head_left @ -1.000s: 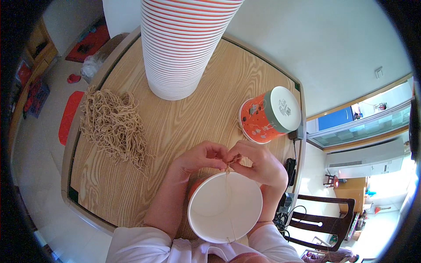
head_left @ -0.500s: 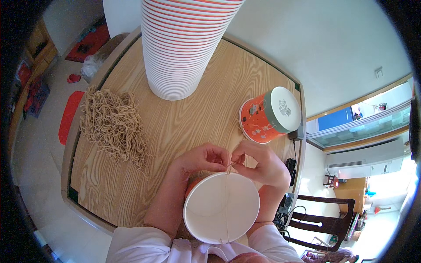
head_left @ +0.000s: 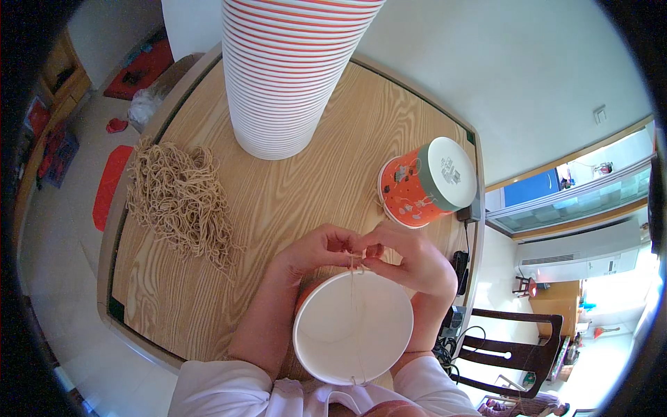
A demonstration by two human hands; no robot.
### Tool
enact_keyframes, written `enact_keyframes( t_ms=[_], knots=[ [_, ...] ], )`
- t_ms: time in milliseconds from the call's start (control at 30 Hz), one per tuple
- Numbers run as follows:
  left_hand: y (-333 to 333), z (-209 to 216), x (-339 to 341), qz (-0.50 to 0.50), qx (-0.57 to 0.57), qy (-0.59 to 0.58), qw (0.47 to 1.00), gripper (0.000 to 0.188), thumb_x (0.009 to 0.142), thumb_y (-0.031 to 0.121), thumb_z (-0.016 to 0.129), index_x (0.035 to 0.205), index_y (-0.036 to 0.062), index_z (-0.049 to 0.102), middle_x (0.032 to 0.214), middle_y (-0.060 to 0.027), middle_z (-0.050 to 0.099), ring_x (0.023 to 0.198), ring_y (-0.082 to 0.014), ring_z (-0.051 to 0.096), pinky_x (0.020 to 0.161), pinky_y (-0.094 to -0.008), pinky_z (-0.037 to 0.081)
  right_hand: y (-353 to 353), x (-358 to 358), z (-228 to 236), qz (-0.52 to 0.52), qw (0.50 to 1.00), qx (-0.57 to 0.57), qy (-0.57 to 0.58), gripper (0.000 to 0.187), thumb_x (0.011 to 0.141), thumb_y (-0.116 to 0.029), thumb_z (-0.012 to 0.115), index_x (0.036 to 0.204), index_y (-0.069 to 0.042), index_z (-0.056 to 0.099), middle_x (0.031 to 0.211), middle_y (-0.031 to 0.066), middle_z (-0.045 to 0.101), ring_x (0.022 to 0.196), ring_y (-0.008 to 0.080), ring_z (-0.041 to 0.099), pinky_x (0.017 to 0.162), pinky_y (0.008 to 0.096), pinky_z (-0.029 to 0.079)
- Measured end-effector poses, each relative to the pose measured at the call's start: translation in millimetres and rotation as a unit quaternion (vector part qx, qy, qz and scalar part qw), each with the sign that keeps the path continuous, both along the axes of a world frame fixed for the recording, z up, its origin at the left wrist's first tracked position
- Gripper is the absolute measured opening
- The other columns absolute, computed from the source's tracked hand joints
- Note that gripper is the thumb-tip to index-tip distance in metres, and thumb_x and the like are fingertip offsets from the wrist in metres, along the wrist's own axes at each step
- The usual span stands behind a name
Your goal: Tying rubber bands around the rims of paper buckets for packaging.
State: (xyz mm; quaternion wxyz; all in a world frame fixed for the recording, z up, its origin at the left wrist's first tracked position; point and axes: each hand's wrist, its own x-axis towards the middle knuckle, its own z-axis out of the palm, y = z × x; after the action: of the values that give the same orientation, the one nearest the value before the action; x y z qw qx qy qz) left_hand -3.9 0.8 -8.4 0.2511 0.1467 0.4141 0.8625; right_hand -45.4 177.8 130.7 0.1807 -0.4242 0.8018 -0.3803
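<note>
A paper bucket (head_left: 333, 333), white inside with a bit of orange outer wall showing, stands mouth-up close to my body. A thin beige string (head_left: 356, 299) crosses its mouth from the near rim to the far rim. Just beyond that far rim, my left hand (head_left: 319, 247) and my right hand (head_left: 406, 256) meet with fingertips pinched together. Both are closed on the string's end, where a small loop or knot shows; its exact form is too small to tell. A tangled heap of beige string (head_left: 182, 201) lies on the table to the left.
A tall stack of white paper buckets with red rims (head_left: 285, 83) rises at the back of the wooden table (head_left: 333, 174). An upturned orange and green bucket (head_left: 417, 184) sits at the right, near a black adapter (head_left: 470, 212) and cables. A dark chair (head_left: 517, 351) stands at the right.
My fingers have shifted slightly left and overlap more closely at the string. The string's span looks slacker, and the bucket has moved a touch to the right.
</note>
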Motion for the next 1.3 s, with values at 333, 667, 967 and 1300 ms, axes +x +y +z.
enact_keyframes(
  t_ms=[333, 667, 967, 1300],
  knots=[
    [2.4, -5.7, 2.0, 0.018, 0.054, -0.009, 0.998, 0.022, 0.081, 0.009, 0.073, 0.100, 0.0003, 0.066, 0.093, -0.0029, 0.067, 0.087, -0.0097, 0.062, 0.079, -0.0251, 0.051, -1.8, -0.4, 0.2, 0.024, 0.999, 0.029, 0.013, 0.021, 0.077, -0.001, 0.072, 0.098, 0.000, 0.067, 0.085, 0.0096, 0.064, 0.076, 0.0213, 0.064, 0.066, 0.0304, 0.050],
    [0.8, -2.2, 0.8, 0.034, 0.044, -0.026, 0.998, 0.017, 0.081, 0.006, 0.071, 0.097, 0.0004, 0.066, 0.095, -0.0028, 0.067, 0.089, -0.0095, 0.062, 0.079, -0.0246, 0.050, -2.0, -0.6, -0.3, -0.024, 0.999, 0.031, -0.022, 0.023, 0.081, -0.017, 0.071, 0.097, -0.003, 0.065, 0.084, 0.0126, 0.064, 0.076, 0.0273, 0.063, 0.066, 0.0363, 0.051],
    [2.5, -0.1, 1.7, 0.048, 0.030, -0.027, 0.998, 0.012, 0.081, 0.004, 0.070, 0.092, 0.0025, 0.065, 0.089, -0.0020, 0.065, 0.083, -0.0097, 0.061, 0.076, -0.0236, 0.049, -3.9, 3.3, -2.9, -0.030, 0.999, 0.032, -0.002, 0.023, 0.080, -0.019, 0.072, 0.097, -0.005, 0.065, 0.084, 0.0133, 0.064, 0.075, 0.0296, 0.063, 0.065, 0.0372, 0.051],
    [1.6, 5.2, 2.4, 0.104, 0.100, 0.051, 0.988, 0.018, 0.077, 0.006, 0.073, 0.090, 0.0040, 0.060, 0.085, -0.0007, 0.060, 0.086, -0.0118, 0.059, 0.079, -0.0269, 0.047, -11.5, 5.8, 0.9, -0.033, 0.996, 0.076, 0.044, 0.011, 0.080, -0.005, 0.071, 0.087, 0.000, 0.063, 0.078, 0.0097, 0.062, 0.071, 0.0204, 0.064, 0.064, 0.0307, 0.050]
  ],
)
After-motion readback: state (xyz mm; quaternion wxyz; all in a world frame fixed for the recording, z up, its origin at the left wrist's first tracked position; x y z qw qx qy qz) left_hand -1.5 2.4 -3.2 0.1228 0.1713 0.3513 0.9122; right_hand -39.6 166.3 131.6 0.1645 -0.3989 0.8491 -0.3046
